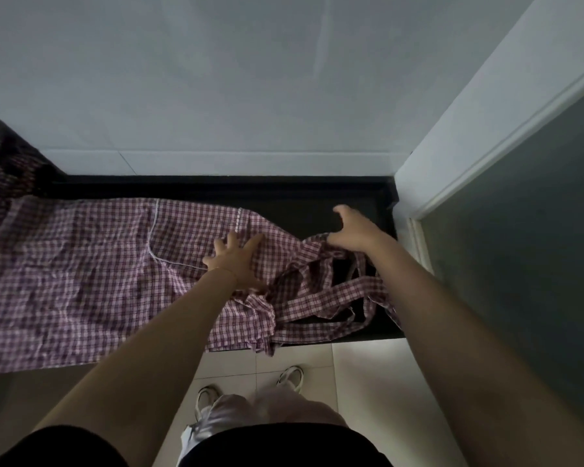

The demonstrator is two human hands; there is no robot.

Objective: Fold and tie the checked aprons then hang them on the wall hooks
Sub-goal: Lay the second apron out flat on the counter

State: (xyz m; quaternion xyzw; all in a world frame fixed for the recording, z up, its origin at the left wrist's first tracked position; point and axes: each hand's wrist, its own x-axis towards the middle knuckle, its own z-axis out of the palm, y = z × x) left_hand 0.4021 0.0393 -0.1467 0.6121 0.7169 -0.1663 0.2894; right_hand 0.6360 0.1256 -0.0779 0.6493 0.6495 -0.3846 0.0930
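A second heap of checked cloth (4, 163) is seen at the far left, well apart from both hands and in shadow, too dark for its shape to be told. To the left of the left hand, the checked apron (91, 274) is spread over the dark desk (304, 200), its body wrinkled and lying slack, its near edge drooping a little over the front of the desk; a white piped seam (152, 237) is crossed just left of the fingers. The left hand (236, 261) is laid flat on the cloth, fingers straight and spread, pressing it down and gripping nothing. Between the two hands the cloth is bunched, and below the right hand the apron ties (334, 294) lie looped and crossed over one another near the front edge of the desk. The right hand (348, 230) is held at the upper bunched edge, thumb lifted and fingers curled; the edge appears to be pinched under the fingers, though the contact itself is hidden by the hand. The fabric is judged thin, light and wholly limp: no shape will be kept once released, and it is likely to slide on the smooth desk unless pinned. Hold is best taken at hems and corners for folding, and the ties are better drawn out singly by their ends, since snagging is likely where they cross.
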